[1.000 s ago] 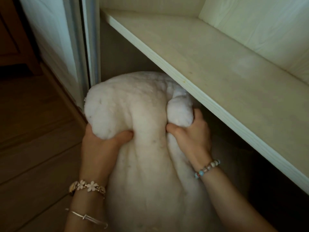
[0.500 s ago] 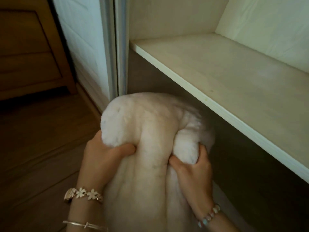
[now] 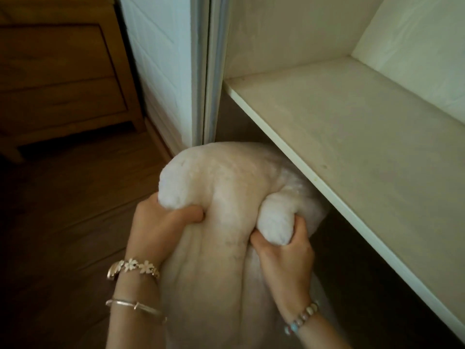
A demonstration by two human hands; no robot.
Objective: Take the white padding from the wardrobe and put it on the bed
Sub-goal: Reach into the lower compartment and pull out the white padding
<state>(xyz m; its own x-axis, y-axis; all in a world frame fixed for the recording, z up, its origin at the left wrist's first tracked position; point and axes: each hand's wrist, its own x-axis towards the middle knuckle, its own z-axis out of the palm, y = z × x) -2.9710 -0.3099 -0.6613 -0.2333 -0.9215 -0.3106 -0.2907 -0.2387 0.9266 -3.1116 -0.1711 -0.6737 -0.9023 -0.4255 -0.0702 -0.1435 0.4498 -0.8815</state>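
We stand on a dark wooden floor (image 3: 63,222) before the open wardrobe (image 3: 289,34), its pale shelf (image 3: 364,137) running across the right side, a white panelled wall (image 3: 156,59) to the left of the door frame and a brown wooden dresser (image 3: 63,71) in the far left corner. The white padding (image 3: 226,197) bulges out from the dark compartment under the shelf, half outside the wardrobe. Our left hand (image 3: 156,230) and right hand (image 3: 284,258) are each clenched on a bunched lobe of it, near each other but not touching, bracelets on both wrists.
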